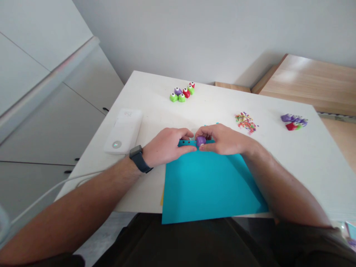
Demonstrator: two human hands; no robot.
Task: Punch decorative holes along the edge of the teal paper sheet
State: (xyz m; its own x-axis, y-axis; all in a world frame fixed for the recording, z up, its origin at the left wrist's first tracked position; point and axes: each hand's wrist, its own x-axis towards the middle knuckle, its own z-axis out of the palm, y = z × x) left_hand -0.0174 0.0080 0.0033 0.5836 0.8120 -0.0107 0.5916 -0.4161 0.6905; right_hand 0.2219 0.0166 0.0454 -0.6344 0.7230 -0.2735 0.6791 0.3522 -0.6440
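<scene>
A blue sheet of paper [208, 185] lies on the white table [278, 159], its near edge hanging over the table's front. At the sheet's far edge my right hand [222, 140] is closed around a small purple paper punch [200, 141]. My left hand [167, 145], with a dark watch on the wrist, pinches the paper's far edge just left of the punch. A few small punched holes show in the paper near my left fingers.
A cluster of green, red and purple punches [182, 93] sits at the table's back. A pile of coloured paper bits [245, 122] and more punches [294, 122] lie to the right. A white device [124, 130] with a cable rests at left. Wooden boards [306, 81] stand behind.
</scene>
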